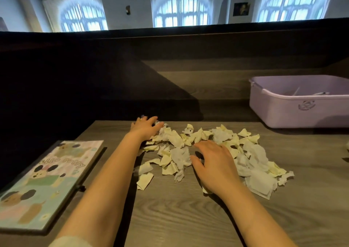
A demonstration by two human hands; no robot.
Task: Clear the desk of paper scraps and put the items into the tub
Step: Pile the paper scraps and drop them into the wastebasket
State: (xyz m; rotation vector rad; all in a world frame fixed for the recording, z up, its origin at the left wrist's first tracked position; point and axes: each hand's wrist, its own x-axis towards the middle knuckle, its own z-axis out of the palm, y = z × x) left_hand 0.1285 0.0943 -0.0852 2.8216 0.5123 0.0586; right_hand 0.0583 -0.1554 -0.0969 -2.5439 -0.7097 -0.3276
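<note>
**Both hands spread over the scattered paper**

Hands first: the left hand (144,126) lies at the far left end of the paper scraps (207,152), palm down, fingers spread and loose, their tips touching the nearest pieces without gripping any. The right hand (214,164) rests palm down in the middle of the pile, fingers splayed and thumb out to the left, laid flat on the scraps rather than closed on them; a piece or two peeks out from beneath its wrist. Both forearms are bare and reach in from the near edge.

The scraps, white and pale yellow, torn and crumpled, lie in a loose band across the grey wood-grain tabletop (179,218), from the left hand across to the right, thickest to the right of the right hand. One more bit of paper (347,145) sits apart at the right edge of view.

The lilac tub (294,106) stands on the tabletop at the far right, well apart from the pile, with a few thin items inside that are too small to identify.

Near the left edge lies a notebook (45,186) with a pastel cartoon cover, flat and clear of the scraps
</note>
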